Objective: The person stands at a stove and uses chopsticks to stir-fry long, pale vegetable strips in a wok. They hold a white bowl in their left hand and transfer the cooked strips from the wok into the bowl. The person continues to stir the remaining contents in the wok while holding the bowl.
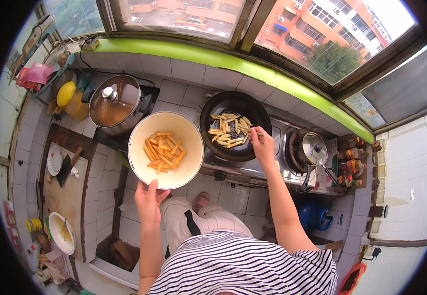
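My left hand point(150, 199) grips the near rim of a cream enamel bowl point(195, 158), thumb inside and fingers beneath. Golden fried potato strips point(163, 151) lie in the bottom of this bowl. On the gas stove stands a black wok point(232, 101), just right of the bowl. Paler potato strips point(232, 131) are spread in dark, shiny oil inside it. Over the wok's right side is my right hand point(263, 145), closed on what look like chopsticks point(260, 135). Their tips are hard to make out near the strips.
A lidded pot point(115, 99) stands on a black cooktop at left. Beyond it a cleaver point(64, 169) lies on a cutting board point(60, 195), near a white bowl point(61, 233). On the right burner sits a small lidded saucepan point(314, 149), its handle towards me, beside several bottles point(355, 166).
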The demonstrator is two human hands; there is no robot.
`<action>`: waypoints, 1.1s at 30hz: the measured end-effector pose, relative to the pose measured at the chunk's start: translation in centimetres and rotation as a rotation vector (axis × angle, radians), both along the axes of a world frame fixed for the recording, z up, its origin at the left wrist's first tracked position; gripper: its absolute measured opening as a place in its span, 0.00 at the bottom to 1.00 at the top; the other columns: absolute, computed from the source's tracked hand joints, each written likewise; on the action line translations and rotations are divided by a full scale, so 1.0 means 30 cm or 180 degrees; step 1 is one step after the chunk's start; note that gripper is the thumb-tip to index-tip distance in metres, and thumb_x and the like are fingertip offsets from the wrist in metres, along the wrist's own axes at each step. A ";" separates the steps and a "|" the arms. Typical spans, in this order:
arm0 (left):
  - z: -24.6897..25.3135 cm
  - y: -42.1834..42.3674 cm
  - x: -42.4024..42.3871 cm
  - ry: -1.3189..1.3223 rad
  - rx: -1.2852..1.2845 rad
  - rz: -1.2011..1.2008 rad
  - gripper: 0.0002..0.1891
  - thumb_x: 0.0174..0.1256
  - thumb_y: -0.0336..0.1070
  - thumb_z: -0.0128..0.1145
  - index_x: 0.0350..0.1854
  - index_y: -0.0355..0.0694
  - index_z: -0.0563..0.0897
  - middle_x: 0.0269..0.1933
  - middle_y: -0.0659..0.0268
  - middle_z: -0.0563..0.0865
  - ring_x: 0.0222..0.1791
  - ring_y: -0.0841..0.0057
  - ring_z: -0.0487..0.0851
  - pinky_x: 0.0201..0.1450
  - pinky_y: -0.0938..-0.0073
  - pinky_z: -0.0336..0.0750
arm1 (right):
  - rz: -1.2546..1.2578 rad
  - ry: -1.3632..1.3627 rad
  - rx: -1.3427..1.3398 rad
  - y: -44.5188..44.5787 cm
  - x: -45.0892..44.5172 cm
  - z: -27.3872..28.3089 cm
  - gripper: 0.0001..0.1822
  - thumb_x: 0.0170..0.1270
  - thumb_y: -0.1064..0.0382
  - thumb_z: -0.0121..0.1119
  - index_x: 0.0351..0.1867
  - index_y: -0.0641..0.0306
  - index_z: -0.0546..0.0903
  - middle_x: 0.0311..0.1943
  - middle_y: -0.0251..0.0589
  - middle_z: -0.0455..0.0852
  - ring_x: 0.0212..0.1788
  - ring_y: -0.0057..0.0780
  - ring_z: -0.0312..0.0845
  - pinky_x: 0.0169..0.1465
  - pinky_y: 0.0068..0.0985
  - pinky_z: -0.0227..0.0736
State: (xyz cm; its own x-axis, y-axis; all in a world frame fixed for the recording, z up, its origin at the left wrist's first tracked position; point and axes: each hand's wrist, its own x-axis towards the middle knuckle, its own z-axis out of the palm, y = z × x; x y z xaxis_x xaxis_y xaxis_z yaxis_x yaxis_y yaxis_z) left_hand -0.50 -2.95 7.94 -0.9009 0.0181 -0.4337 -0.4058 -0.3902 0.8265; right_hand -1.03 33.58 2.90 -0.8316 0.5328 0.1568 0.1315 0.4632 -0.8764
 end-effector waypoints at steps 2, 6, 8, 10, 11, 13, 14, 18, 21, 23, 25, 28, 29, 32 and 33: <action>0.008 -0.001 0.002 0.0001 -0.0015 -0.0004 0.18 0.69 0.32 0.55 0.59 0.34 0.72 0.45 0.62 0.84 0.35 0.80 0.86 0.34 0.84 0.86 | 0.0178 -0.0025 -0.0037 0.016 -0.005 -0.041 0.08 0.71 0.65 0.56 0.40 0.69 0.80 0.29 0.44 0.85 0.31 0.26 0.84 0.38 0.22 0.77; 0.006 -0.006 0.005 0.0036 0.0006 0.0001 0.18 0.69 0.32 0.55 0.59 0.34 0.72 0.45 0.62 0.84 0.35 0.81 0.86 0.34 0.84 0.86 | 0.0321 0.0320 0.0027 0.018 -0.020 -0.074 0.08 0.71 0.64 0.56 0.40 0.69 0.80 0.31 0.45 0.85 0.31 0.27 0.84 0.38 0.23 0.77; 0.011 -0.009 0.008 0.0021 -0.0019 0.0007 0.18 0.69 0.32 0.55 0.59 0.34 0.72 0.45 0.62 0.84 0.35 0.81 0.86 0.34 0.84 0.85 | 0.0167 0.0133 -0.0019 0.030 -0.013 -0.072 0.08 0.70 0.64 0.57 0.40 0.70 0.80 0.31 0.44 0.84 0.31 0.28 0.84 0.38 0.23 0.78; 0.009 -0.012 0.011 0.0015 -0.0028 0.0024 0.18 0.69 0.32 0.55 0.59 0.34 0.72 0.45 0.62 0.84 0.35 0.81 0.86 0.34 0.84 0.85 | 0.0000 0.0043 -0.0147 0.022 -0.013 -0.045 0.08 0.71 0.64 0.56 0.39 0.69 0.79 0.30 0.41 0.84 0.30 0.26 0.84 0.38 0.23 0.79; 0.003 -0.015 0.011 0.0017 -0.0023 0.0038 0.18 0.69 0.32 0.55 0.60 0.34 0.72 0.45 0.62 0.84 0.35 0.81 0.86 0.34 0.84 0.86 | -0.0017 0.0120 -0.0221 0.011 -0.021 -0.032 0.08 0.71 0.64 0.56 0.39 0.69 0.79 0.30 0.41 0.84 0.30 0.25 0.84 0.37 0.22 0.79; 0.002 -0.013 0.011 0.0020 -0.0010 0.0025 0.18 0.69 0.31 0.55 0.60 0.34 0.72 0.44 0.62 0.84 0.34 0.81 0.86 0.34 0.84 0.86 | -0.0081 0.0277 -0.0361 -0.010 -0.039 -0.013 0.09 0.71 0.64 0.56 0.39 0.69 0.79 0.30 0.39 0.84 0.31 0.22 0.84 0.36 0.21 0.78; 0.005 -0.011 0.011 0.0021 -0.0006 0.0011 0.18 0.69 0.31 0.54 0.60 0.34 0.72 0.44 0.62 0.84 0.34 0.81 0.86 0.33 0.84 0.86 | -0.0050 0.0384 -0.0551 -0.012 -0.049 -0.025 0.09 0.72 0.63 0.55 0.39 0.69 0.79 0.30 0.38 0.85 0.31 0.20 0.84 0.35 0.20 0.78; 0.006 -0.010 0.012 0.0002 -0.0031 0.0009 0.18 0.69 0.31 0.54 0.60 0.34 0.73 0.44 0.62 0.84 0.34 0.81 0.86 0.33 0.84 0.86 | -0.0141 0.0294 -0.0570 0.014 -0.060 -0.057 0.11 0.72 0.63 0.54 0.39 0.70 0.80 0.31 0.38 0.85 0.32 0.21 0.84 0.34 0.19 0.79; 0.014 -0.008 0.012 0.0003 -0.0020 0.0021 0.18 0.69 0.31 0.54 0.59 0.34 0.73 0.44 0.62 0.85 0.34 0.81 0.86 0.33 0.84 0.86 | -0.0455 0.0243 -0.0874 0.022 -0.046 -0.026 0.12 0.73 0.62 0.53 0.38 0.70 0.81 0.32 0.39 0.86 0.32 0.22 0.85 0.34 0.19 0.80; 0.009 -0.009 0.011 0.0028 -0.0008 0.0013 0.18 0.69 0.31 0.54 0.59 0.34 0.73 0.44 0.62 0.85 0.34 0.81 0.86 0.33 0.83 0.86 | -0.0606 0.0127 -0.0812 0.031 -0.033 -0.012 0.12 0.73 0.62 0.53 0.37 0.71 0.81 0.32 0.39 0.86 0.32 0.23 0.85 0.34 0.19 0.80; 0.007 -0.008 0.011 0.0045 0.0003 0.0003 0.17 0.69 0.31 0.54 0.59 0.34 0.73 0.44 0.62 0.85 0.35 0.81 0.86 0.34 0.83 0.86 | -0.0670 0.0144 -0.0905 0.042 -0.022 -0.018 0.13 0.73 0.61 0.52 0.37 0.70 0.81 0.32 0.40 0.86 0.31 0.24 0.85 0.34 0.19 0.80; 0.008 -0.006 0.010 0.0042 0.0007 0.0001 0.17 0.69 0.31 0.55 0.59 0.34 0.73 0.44 0.62 0.85 0.35 0.81 0.86 0.34 0.83 0.86 | -0.0613 0.0077 -0.0766 0.030 -0.018 0.001 0.13 0.73 0.61 0.52 0.38 0.69 0.81 0.32 0.41 0.86 0.31 0.24 0.85 0.35 0.18 0.80; 0.009 -0.006 0.009 0.0035 0.0004 0.0006 0.17 0.69 0.31 0.55 0.59 0.34 0.73 0.44 0.62 0.85 0.35 0.80 0.86 0.34 0.83 0.86 | -0.0545 0.0063 -0.0721 0.018 -0.019 0.013 0.13 0.73 0.60 0.52 0.38 0.69 0.81 0.32 0.41 0.86 0.31 0.24 0.85 0.35 0.18 0.80; 0.002 -0.005 0.007 0.0042 0.0026 0.0002 0.18 0.69 0.31 0.55 0.59 0.34 0.73 0.44 0.62 0.85 0.34 0.80 0.86 0.34 0.83 0.86 | -0.0338 0.0101 -0.0802 -0.002 -0.019 0.007 0.13 0.74 0.59 0.52 0.39 0.68 0.81 0.33 0.38 0.86 0.33 0.22 0.85 0.35 0.17 0.79; 0.001 -0.008 0.007 0.0046 0.0026 0.0004 0.18 0.69 0.31 0.55 0.59 0.34 0.73 0.44 0.62 0.85 0.34 0.80 0.86 0.33 0.83 0.86 | -0.0263 0.0122 -0.0874 -0.014 -0.019 0.002 0.13 0.74 0.59 0.52 0.40 0.67 0.81 0.34 0.37 0.86 0.33 0.22 0.84 0.35 0.17 0.79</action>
